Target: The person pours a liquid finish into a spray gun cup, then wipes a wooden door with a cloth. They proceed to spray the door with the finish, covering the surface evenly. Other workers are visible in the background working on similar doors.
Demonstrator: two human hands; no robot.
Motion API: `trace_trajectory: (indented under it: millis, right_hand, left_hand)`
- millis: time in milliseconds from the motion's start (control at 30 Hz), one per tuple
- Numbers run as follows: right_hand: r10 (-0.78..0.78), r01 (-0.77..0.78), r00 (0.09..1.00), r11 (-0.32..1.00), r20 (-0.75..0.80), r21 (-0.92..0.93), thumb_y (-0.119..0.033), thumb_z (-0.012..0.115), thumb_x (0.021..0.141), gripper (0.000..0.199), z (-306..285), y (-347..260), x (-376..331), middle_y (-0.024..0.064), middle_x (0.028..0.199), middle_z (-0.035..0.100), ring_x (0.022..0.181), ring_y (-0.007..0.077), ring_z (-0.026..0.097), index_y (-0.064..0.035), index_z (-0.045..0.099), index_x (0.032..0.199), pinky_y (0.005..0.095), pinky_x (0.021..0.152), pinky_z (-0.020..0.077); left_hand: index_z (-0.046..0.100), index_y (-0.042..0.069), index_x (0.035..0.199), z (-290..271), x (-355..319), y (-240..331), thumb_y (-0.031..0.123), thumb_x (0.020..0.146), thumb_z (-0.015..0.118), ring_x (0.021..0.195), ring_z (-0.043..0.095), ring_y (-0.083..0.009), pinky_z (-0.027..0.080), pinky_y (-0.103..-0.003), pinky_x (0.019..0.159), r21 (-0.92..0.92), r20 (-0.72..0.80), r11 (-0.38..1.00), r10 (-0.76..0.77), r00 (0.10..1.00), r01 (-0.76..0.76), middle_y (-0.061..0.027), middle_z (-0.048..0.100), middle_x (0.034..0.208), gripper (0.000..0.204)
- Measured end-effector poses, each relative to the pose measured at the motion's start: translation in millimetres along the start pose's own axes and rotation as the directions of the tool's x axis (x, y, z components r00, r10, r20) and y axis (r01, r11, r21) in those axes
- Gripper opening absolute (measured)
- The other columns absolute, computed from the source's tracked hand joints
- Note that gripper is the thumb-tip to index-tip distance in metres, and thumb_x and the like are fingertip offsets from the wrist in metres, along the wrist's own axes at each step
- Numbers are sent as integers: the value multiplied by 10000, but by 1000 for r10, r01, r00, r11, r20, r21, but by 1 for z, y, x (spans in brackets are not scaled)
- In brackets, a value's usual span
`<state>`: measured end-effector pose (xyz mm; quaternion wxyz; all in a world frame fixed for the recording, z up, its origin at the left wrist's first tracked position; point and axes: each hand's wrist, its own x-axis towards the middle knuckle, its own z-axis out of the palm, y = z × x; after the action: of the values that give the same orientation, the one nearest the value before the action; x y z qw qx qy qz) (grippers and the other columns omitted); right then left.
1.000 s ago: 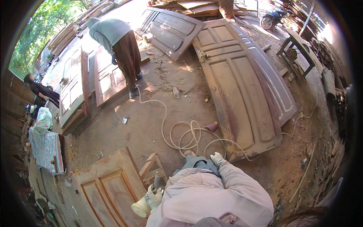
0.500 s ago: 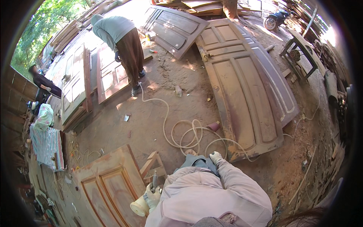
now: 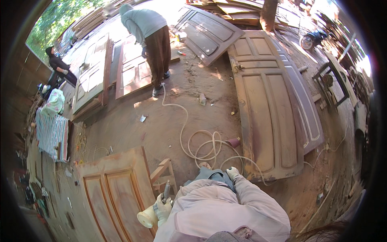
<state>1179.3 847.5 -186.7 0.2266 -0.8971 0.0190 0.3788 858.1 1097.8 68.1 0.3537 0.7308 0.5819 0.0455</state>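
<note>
My left hand point(image 3: 163, 209), in a pale work glove, is closed around what looks like a spray gun point(image 3: 166, 191), with a metal fitting pointing up and a round cream cup point(image 3: 147, 218). It is beside a brown panelled door point(image 3: 121, 193) that leans at the lower left, next to a small wooden stand point(image 3: 163, 171). My right hand point(image 3: 232, 173), gloved too, is curled shut by my right thigh. Whatever it may hold is hidden. Just beyond it a pale hose point(image 3: 193, 151) lies in loops on the ground.
Ahead, a person in a grey hooded top point(image 3: 147, 24) bends over doors point(image 3: 135, 72). Another person in dark clothes point(image 3: 60, 66) is far left. A long brown door point(image 3: 266, 109) lies at right, with a reddish cup point(image 3: 233, 142) beside it. A motorbike point(image 3: 312, 40) stands far right.
The view has turned slightly, so the surroundings sit further right and a little lower. Both my hands keep about the same pose. The person in grey stays bent over the doors.
</note>
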Motion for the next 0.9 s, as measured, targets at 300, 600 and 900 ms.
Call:
trace_trajectory:
  millis: [300,600,900]
  right_hand:
    - [-165,169,986,971,35,-167,-401,672,841,413,6,5,30,227,1027,731,1018,375,700,-30,737,1012,444,854,547]
    - [-180,194,980,959,85,-208,-385,685,858,374,9,-9,60,206,998,743,1006,360,710,-41,747,990,445,840,548]
    - [-303,316,948,926,97,-206,-370,667,871,345,10,-7,68,200,913,744,907,330,723,-39,747,928,426,789,545]
  left_hand:
    - [659,64,1185,9,-20,-15,164,830,779,875,726,-282,549,-404,781,-126,-76,992,-1,997,-8,-117,748,958,388]
    - [643,62,1214,14,-41,-29,188,836,782,899,719,-298,547,-416,792,-102,-127,994,-56,990,43,-133,743,983,422]
    - [651,73,1222,3,-55,-21,207,825,794,917,721,-309,550,-426,805,-80,-162,994,-82,983,70,-139,748,980,442]
